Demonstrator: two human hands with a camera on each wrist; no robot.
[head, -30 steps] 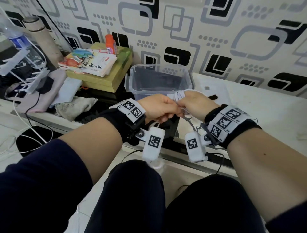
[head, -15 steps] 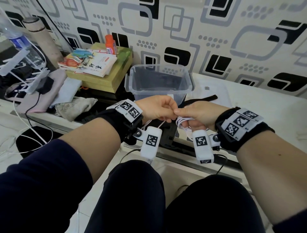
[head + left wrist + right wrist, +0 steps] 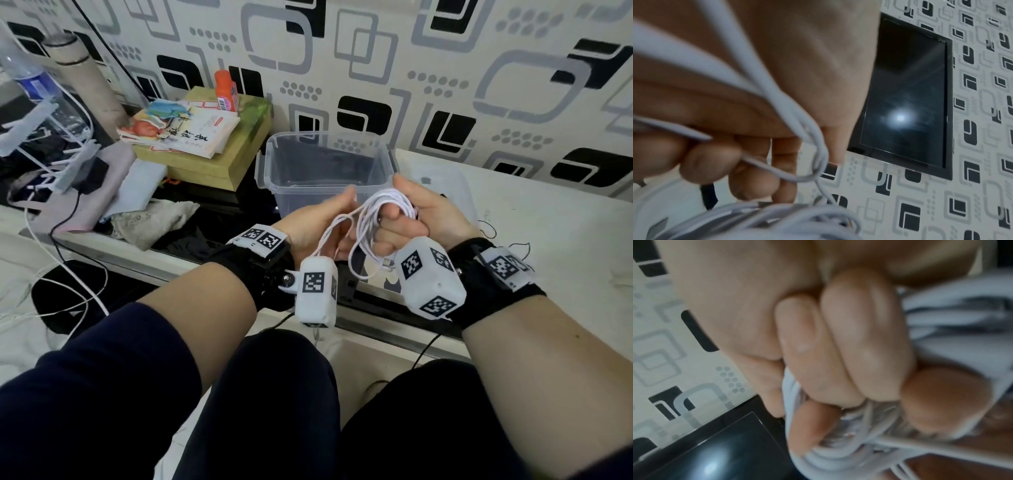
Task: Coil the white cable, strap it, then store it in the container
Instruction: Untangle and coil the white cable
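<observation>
The left hand (image 3: 318,222) pinches the loose tail of the thin white cable (image 3: 376,219); that tail runs rightward into the coiled bundle, which the right hand (image 3: 421,219) holds with fingers (image 3: 838,345) curled tight; the clear plastic container (image 3: 329,171) sits just beyond, nearer the right hand.

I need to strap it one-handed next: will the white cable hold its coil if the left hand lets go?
Probably not by itself. The white cable looks thin and floppy: loops sag below the right hand. A loose strand runs to the left hand, so it would likely spring apart.
</observation>
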